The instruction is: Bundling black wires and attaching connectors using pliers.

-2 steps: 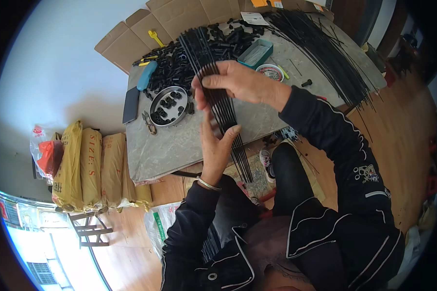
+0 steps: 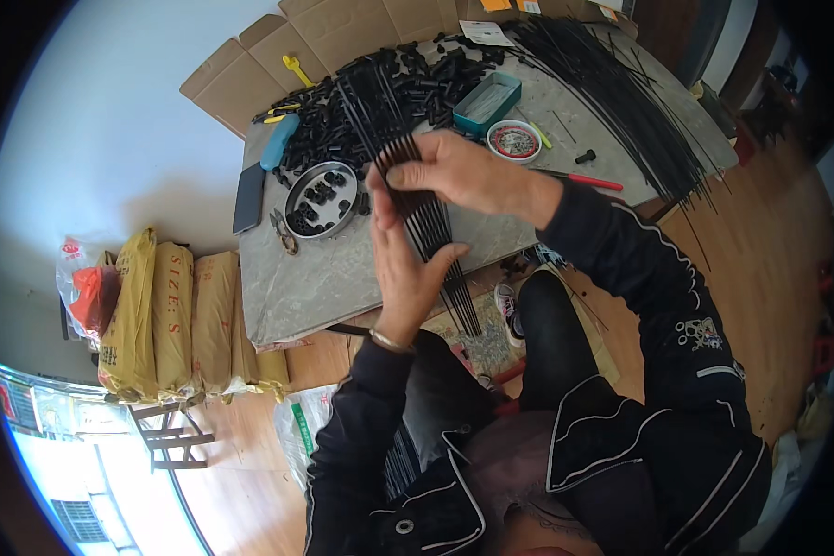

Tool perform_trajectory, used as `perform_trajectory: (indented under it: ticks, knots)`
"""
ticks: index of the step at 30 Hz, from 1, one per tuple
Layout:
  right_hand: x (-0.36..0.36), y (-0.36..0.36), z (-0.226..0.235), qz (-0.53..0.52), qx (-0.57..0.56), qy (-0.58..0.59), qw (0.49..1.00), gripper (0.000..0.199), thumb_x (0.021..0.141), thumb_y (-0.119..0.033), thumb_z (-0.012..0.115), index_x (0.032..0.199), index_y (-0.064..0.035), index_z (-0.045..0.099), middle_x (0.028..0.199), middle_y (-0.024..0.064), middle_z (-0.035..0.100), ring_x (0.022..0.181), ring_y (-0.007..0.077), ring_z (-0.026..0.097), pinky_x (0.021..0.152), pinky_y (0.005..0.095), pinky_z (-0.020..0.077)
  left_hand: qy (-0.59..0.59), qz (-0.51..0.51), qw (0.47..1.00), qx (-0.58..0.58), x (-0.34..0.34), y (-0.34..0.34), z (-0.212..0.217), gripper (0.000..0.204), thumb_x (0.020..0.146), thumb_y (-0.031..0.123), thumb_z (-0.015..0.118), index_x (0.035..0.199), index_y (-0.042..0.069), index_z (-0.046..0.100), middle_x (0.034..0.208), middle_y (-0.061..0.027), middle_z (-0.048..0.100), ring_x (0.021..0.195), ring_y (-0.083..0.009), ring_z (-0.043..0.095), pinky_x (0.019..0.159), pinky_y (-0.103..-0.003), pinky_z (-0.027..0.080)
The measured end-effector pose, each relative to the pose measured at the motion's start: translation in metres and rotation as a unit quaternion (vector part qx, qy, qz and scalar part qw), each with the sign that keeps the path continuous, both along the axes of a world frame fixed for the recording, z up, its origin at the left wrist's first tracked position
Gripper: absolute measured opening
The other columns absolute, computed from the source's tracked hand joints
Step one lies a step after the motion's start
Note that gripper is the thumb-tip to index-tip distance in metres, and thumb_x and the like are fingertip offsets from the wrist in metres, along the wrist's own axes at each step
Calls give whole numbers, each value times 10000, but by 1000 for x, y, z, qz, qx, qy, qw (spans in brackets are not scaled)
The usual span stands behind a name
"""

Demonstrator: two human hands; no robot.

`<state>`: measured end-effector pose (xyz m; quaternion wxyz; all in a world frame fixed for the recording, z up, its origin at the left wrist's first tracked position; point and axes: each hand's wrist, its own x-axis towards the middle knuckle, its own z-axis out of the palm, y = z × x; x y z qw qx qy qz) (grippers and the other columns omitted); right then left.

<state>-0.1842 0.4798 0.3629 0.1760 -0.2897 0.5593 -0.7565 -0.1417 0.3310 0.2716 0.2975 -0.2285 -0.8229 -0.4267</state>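
A fanned bundle of thin black rods [image 2: 426, 221] slants down over the table's near edge. My right hand [image 2: 454, 171] is closed round its middle, thumb across the front. My left hand [image 2: 406, 273] lies against the lower part, fingers stretched out and thumb spread over the rods. Behind the bundle's upper end spreads a heap of short black plastic fittings [image 2: 435, 93]. To the left of the hands, a round metal tray [image 2: 298, 222] holds several small black parts.
Long black rods [image 2: 612, 111] lie at the table's right. Nearby are a teal box [image 2: 468, 125], a round dish of small pieces [image 2: 514, 156] and a red pen-like stick [image 2: 595, 182]. Pliers [image 2: 284, 233], a dark phone-like slab [image 2: 248, 199] and brown sacks [image 2: 174, 320] are left.
The rods' lower ends have risen slightly. My right hand has shifted a little down and right, my left hand slightly left, and the red stick shows more.
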Motion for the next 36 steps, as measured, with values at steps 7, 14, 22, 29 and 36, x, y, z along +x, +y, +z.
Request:
perform_trajectory:
  ticks: [7, 14, 22, 29, 36]
  knots:
    - [42, -5, -22, 10, 14, 25, 1000, 180, 966, -109, 536, 1061, 25, 609, 910, 86, 666, 874, 163, 641, 823, 290, 517, -168, -166, 931, -277, -17, -31, -29, 926, 568, 612, 793, 1288, 83, 551, 1328, -173, 476, 1233, -375, 411, 1057, -450, 340]
    - [51, 1, -22, -20, 36, 34, 999, 169, 956, -108, 550, 1041, 20, 620, 916, 78, 670, 878, 148, 642, 838, 296, 513, -230, -326, 883, 247, -2, -40, 63, 758, 692, 416, 810, 1272, 4, 547, 1348, -132, 497, 1103, -227, 546, 983, -355, 414]
    - [18, 23, -14, 61, 130, 131, 981, 250, 898, -95, 607, 1122, 15, 614, 991, 91, 678, 919, 180, 646, 853, 312, 501, -317, -309, 858, 259, 7, -14, 107, 207, 943, 112, 586, 1089, -23, 640, 977, -109, 708, 911, -128, 657, 790, -228, 523]
    - [-123, 118, -49, -384, 543, 285, 690, 186, 783, -173, 643, 943, -121, 721, 949, 125, 703, 918, 335, 656, 773, 455, 489, -214, -312, 898, 225, 2, -8, 100, 175, 927, 45, 586, 1070, -44, 634, 960, -118, 706, 956, -169, 661, 895, -289, 504]
    - [-160, 115, -76, -293, 718, 360, 518, 42, 748, -156, 676, 786, -143, 690, 858, 49, 680, 882, 267, 633, 788, 428, 417, -211, -303, 905, 210, 3, -12, 98, 174, 937, 61, 578, 1071, -36, 631, 959, -104, 708, 962, -167, 659, 899, -291, 502]
